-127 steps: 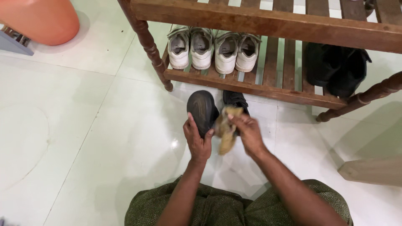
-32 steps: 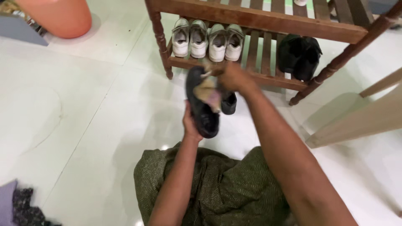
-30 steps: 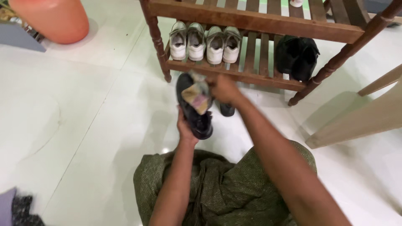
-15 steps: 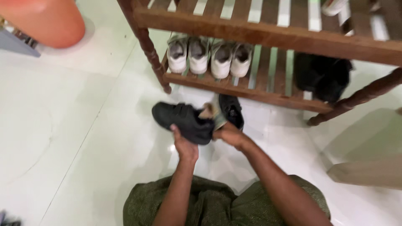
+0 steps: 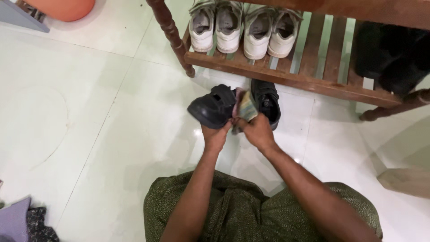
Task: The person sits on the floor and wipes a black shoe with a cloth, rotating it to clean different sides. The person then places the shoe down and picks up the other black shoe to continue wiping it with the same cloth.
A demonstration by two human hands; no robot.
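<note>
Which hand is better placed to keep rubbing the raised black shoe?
Probably the right hand: it grips the cloth against the black shoe, while the left hand is busy holding that shoe up from below.

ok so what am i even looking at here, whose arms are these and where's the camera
The camera sits on a person's head and looks down, so the two bare arms are the wearer's own. The left hand holds a black shoe up off the white tiled floor. The right hand presses a crumpled cloth against it. A second black shoe lies on the floor just behind. Beyond stands a wooden shoe rack with four white shoes and dark footwear to their right. The green fabric below is the person's clothing.
</note>
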